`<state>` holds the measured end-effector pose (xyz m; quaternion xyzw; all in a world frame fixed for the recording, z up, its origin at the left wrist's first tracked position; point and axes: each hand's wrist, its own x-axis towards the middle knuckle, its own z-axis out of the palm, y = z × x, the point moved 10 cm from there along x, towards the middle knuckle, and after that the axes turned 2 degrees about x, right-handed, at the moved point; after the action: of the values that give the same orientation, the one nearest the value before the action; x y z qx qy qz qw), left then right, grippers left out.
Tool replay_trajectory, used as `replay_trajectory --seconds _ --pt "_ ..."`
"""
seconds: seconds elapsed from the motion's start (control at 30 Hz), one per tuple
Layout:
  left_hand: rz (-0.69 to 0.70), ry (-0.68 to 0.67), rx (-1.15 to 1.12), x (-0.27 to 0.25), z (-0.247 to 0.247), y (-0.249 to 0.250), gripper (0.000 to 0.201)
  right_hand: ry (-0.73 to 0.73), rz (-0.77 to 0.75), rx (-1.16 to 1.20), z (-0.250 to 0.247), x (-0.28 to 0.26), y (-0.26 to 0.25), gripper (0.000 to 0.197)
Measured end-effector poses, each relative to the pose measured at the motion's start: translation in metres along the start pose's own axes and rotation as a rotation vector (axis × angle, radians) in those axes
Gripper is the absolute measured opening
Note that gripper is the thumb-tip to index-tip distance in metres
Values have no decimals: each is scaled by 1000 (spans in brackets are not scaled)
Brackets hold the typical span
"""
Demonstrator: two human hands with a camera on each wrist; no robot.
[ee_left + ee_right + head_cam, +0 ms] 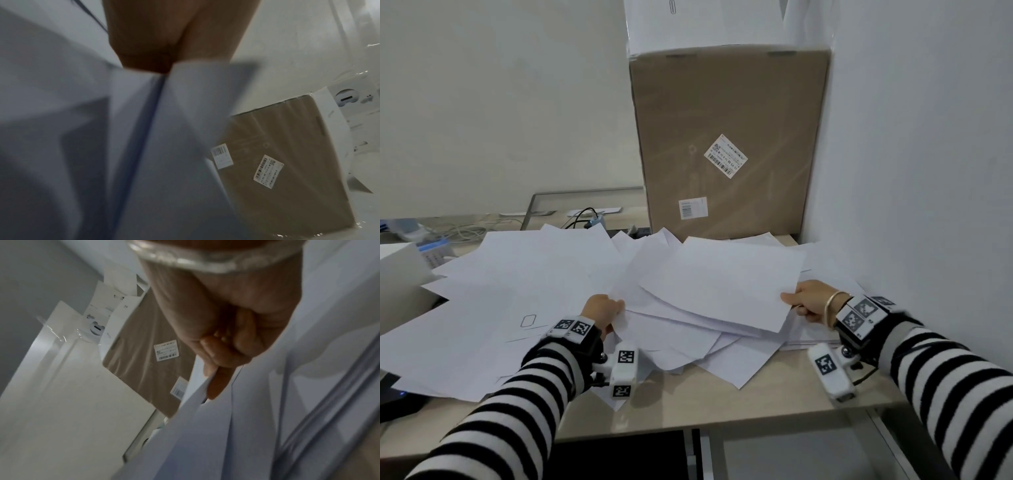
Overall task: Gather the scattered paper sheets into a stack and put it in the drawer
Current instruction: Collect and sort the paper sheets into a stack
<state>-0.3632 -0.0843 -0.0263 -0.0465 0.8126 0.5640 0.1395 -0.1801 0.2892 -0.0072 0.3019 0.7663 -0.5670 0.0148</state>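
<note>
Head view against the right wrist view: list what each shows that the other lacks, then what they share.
Only the head view shows the left hand gripping sheets, the desk edge and cables. Only the right wrist view shows the right hand's curled fingers pinching paper from below. Both show the right hand, the paper sheets and the cardboard box.

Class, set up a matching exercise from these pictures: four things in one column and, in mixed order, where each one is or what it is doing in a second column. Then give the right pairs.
Column 1
1. left hand
2. right hand
3. cardboard box
4. scattered paper sheets

Column 2
A. stands upright at the back of the desk, by the wall
B. grips the right edge of the gathered sheets
C. lie spread over the left part of the desk
D. grips the left edge of the gathered sheets

Pairs: 1-D, 2-B, 3-A, 4-C
</note>
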Motion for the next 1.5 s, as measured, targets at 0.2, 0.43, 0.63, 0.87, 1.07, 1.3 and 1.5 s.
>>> replay_trajectory --seconds 0.2,0.43,0.63,0.87,1.07,1.3,1.5 --pt "-8 -82 -3 0 -2 2 17 -55 -6 -66 5 5 -5 29" --pt "-36 -66 3 6 -3 2 36 -61 80 -187 41 29 5 34" --pt "-4 -162 -276 14 10 0 47 8 166 -2 44 35 9 17" --pt "75 -78 -63 11 9 10 16 64 113 -539 30 32 -7 24" --pt "211 -58 -111 6 3 27 10 180 -265 -371 22 35 -41 33" --pt "275 -109 -199 -10 -1 37 19 152 -359 -234 33 38 -56 68" --pt "293 -130 -210 -15 -2 44 20 157 -345 -194 31 45 -64 77"
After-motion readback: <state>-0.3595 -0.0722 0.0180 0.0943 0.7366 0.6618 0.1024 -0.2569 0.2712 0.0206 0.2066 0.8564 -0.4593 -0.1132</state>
